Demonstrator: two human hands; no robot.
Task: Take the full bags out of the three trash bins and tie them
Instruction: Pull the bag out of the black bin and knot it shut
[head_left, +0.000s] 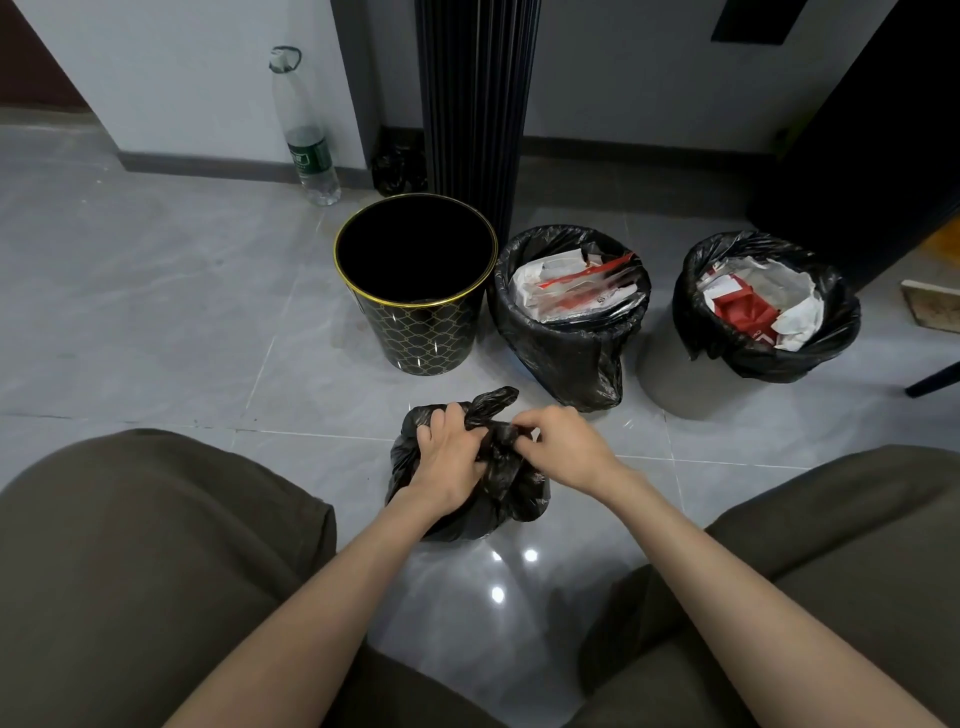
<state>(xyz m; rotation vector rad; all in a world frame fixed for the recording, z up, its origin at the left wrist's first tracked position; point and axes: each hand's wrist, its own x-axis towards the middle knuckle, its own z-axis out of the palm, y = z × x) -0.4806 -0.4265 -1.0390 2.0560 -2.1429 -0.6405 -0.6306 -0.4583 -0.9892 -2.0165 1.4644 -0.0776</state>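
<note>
One black trash bag (511, 501), knot unfinished: my left hand (448, 460) and right hand (567, 448) both grip its gathered top. Risk: thin plastic tearing if I yank.

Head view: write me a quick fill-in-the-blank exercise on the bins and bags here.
The black, gold-rimmed patterned bin has ___ bag over its rim.
The left hand and the right hand both grip the black plastic bag lying on the grey tiled ___.
Red and white waste fills the bags in ___ bins, the middle bin and the right bin.
Missing: no; floor; two.
</note>
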